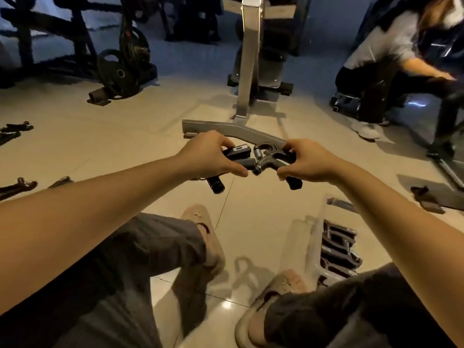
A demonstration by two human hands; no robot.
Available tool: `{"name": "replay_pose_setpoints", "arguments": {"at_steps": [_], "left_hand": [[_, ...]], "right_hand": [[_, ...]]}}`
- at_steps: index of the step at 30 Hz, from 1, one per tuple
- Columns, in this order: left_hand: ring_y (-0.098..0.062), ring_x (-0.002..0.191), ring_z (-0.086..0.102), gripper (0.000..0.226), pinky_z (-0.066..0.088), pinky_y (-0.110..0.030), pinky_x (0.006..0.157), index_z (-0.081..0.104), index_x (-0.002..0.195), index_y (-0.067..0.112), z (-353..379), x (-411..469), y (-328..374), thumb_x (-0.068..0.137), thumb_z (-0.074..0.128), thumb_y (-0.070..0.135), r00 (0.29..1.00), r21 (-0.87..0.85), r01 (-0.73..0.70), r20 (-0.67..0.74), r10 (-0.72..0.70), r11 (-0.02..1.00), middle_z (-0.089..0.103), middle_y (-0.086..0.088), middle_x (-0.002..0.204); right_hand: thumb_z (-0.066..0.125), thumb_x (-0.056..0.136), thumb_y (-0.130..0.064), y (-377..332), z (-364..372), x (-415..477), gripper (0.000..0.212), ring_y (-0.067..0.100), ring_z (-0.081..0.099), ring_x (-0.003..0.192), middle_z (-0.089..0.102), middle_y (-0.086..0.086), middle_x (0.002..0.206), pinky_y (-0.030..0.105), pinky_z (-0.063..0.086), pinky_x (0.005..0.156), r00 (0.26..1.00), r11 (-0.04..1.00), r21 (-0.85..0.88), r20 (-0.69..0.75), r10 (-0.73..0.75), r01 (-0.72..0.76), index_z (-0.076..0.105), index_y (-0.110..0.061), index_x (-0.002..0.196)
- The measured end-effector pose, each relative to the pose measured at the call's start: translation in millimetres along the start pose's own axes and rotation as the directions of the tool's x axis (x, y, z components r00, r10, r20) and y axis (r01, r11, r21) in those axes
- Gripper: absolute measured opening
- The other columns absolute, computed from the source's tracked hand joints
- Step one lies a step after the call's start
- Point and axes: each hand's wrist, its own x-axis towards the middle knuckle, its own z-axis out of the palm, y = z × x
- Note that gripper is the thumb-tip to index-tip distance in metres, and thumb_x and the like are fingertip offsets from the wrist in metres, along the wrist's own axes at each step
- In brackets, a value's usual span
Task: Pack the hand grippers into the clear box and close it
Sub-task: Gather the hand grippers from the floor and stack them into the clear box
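We see the left hand curled round one hand gripper. At its 3 o'clock, the right hand pinches a second hand gripper, and the two seem to touch. The clear box, at 5 o'clock, holds packed grippers.

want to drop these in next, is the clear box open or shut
Open: the clear box has its lid raised, it seems, and the hand grippers packed inside lie uncovered.
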Motion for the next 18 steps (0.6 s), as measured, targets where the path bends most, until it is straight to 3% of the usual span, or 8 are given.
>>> {"name": "replay_pose_setpoints", "arguments": {"at_steps": [6,11,15,18], "left_hand": [[-0.015,0.084,0.066,0.067,0.059,-0.034,0.076,0.070,0.121,0.018,45,10,34,0.067,0.086,0.054,0.996,-0.049,-0.043,0.074,0.046,0.998,0.071,0.000,0.099],[-0.016,0.084,0.067,0.071,0.059,-0.038,0.079,0.070,0.122,0.019,80,36,64,0.064,0.087,0.055,0.987,-0.109,-0.045,0.147,0.061,0.993,0.071,0.002,0.097],[-0.016,0.084,0.068,0.073,0.059,-0.039,0.081,0.069,0.124,0.019,121,54,80,0.063,0.088,0.055,0.979,-0.148,-0.014,0.198,0.043,0.989,0.071,0.005,0.094],[-0.016,0.085,0.067,0.073,0.059,-0.039,0.079,0.070,0.122,0.022,158,65,80,0.062,0.087,0.059,0.969,-0.094,-0.027,0.241,0.049,0.995,0.072,0.007,0.096]], "right_hand": [[0.082,0.075,-0.027,56,-7,-30,0.049,0.022,0.061,0.095,0.063,0.005,0.104,0.040,0.055,0.088,0.992,0.994,-0.038,0.058,0.109,-0.107,0.056,-0.015,0.115],[0.083,0.073,-0.028,120,-18,-49,0.047,0.014,0.058,0.083,0.062,0.003,0.098,0.028,0.048,0.070,0.971,0.972,-0.073,0.065,0.229,-0.224,0.056,-0.018,0.110],[0.080,0.073,-0.028,183,-9,-66,0.048,0.022,0.062,0.091,0.064,0.005,0.100,0.044,0.056,0.085,0.945,0.948,-0.057,0.076,0.317,-0.313,0.059,-0.014,0.113],[0.081,0.071,-0.030,228,6,-68,0.053,0.024,0.061,0.093,0.064,0.005,0.104,0.043,0.056,0.085,0.930,0.933,-0.080,0.088,0.357,-0.351,0.058,-0.015,0.116]]}}
